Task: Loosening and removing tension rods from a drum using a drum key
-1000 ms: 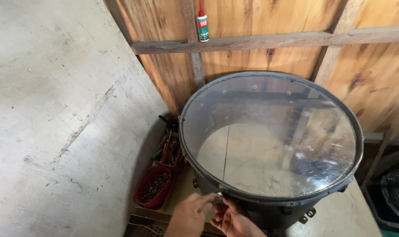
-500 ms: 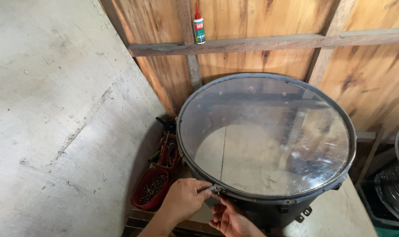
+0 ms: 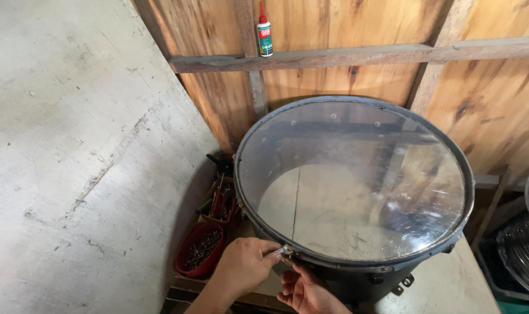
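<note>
Drum (image 3: 357, 192), a large round shell with a clear glossy head and dark metal hoop, stands on a pale worktable (image 3: 450, 288) before a plank wall. At its near rim the left hand (image 3: 244, 267) pinches a small metal tuning key (image 3: 286, 251), fingers closed; the right hand (image 3: 302, 288) curls loosely against the shell below. Left sits a red bowl of screws (image 3: 199, 253); a glue bottle (image 3: 265, 32) stands on the far rail.

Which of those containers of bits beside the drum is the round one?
The red bowl full of screws, nearest the left hand. The box behind it, holding tools, is squarish and brown.
</note>
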